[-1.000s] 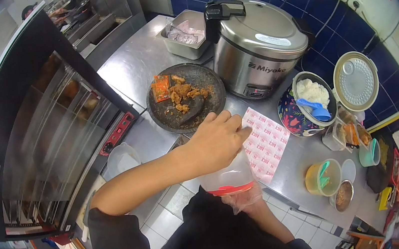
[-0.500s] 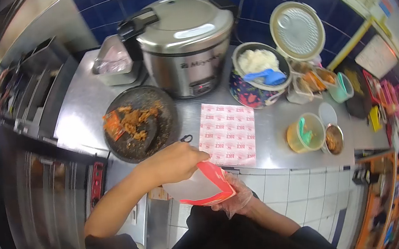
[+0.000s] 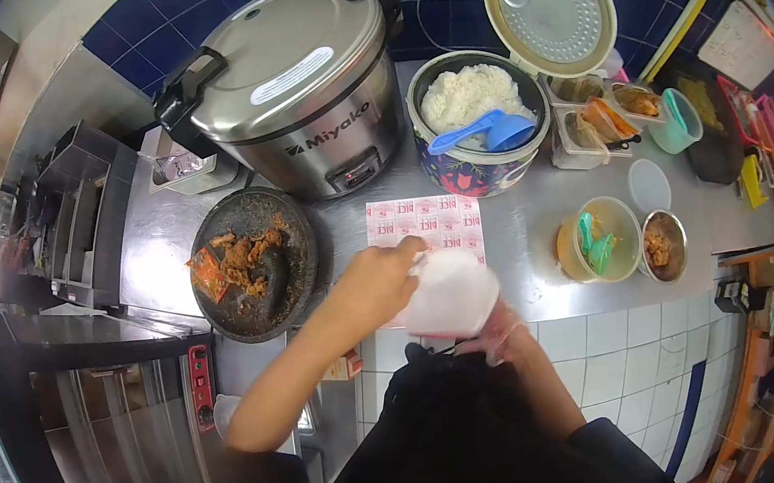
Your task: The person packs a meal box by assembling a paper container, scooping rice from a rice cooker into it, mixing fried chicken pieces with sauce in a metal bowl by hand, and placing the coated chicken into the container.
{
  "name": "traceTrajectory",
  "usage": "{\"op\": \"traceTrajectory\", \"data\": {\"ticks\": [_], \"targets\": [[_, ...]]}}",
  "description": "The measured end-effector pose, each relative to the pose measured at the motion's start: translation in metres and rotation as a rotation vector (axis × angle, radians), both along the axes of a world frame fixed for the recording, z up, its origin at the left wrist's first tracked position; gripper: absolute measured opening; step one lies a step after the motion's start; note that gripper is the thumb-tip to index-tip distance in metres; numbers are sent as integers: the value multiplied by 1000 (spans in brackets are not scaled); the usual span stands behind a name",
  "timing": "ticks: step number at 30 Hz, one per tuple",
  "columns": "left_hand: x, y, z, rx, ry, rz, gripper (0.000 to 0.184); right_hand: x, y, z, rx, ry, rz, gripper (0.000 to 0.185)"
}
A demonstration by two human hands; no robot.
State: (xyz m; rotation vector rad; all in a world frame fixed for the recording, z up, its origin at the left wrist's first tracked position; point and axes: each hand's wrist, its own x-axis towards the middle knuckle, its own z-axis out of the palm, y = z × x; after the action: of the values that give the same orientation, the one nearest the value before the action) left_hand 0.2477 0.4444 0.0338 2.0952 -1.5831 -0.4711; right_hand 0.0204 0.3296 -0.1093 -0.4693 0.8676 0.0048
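Note:
A red-and-white paper food box (image 3: pixel 453 293) is held over the counter's front edge, its plain white side toward me. My left hand (image 3: pixel 381 283), bare, pinches the box's upper left edge. On the lower right, my right hand (image 3: pixel 499 332), in a clear plastic glove, grips the box; most of its fingers are hidden behind it. Beneath and behind lies a sheet of printed wrapping paper (image 3: pixel 423 217), partly covered by the left hand and box. Left of it stands a dark stone mortar (image 3: pixel 220 312) holding a pestle (image 3: pixel 267 291), crumbled brown food (image 3: pixel 243 258) and an orange packet (image 3: pixel 209 275).
A large steel rice cooker (image 3: pixel 308 86) stands at the back. Beside it, an open flowered cooker (image 3: pixel 485 170) holds rice (image 3: pixel 470 96) and a blue scoop (image 3: pixel 488 132). On the right are a yellowish tub (image 3: pixel 635 233) and a steel bowl (image 3: pixel 667 253).
The box has moved up and right and turned; its red inner fold, seen before, now shows mostly white. Both hands have moved with it, still gripping. The camera view has shifted.

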Motion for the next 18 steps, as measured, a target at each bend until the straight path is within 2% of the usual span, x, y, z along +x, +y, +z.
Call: {"op": "traceTrajectory", "data": {"ticks": [2, 4, 6, 9, 12, 15, 18], "targets": [[-9, -36, -32, 6, 3, 65, 38, -20, -42, -54, -324, 258, 2, 67], [-8, -59, -54, 28, 20, 121, 40, -36, -79, -67, -359, 314, -164, 61], [-6, -83, -66, 58, 51, 162, 38, -33, -100, -60, -425, 294, -186, 56], [-6, -96, -76, -36, 123, 230, 27, -29, -119, -52, -527, 206, -174, 52], [-7, -94, -74, 44, 164, 313, 18, -18, -124, -50, -606, 124, -76, 51], [-5, -78, -65, 6, 443, 628, 23, -14, -121, -47, -645, 101, -25, 52], [18, -64, -63, 261, 93, 805, 34, -12, -121, -33, -698, 98, -57, 51]]}}
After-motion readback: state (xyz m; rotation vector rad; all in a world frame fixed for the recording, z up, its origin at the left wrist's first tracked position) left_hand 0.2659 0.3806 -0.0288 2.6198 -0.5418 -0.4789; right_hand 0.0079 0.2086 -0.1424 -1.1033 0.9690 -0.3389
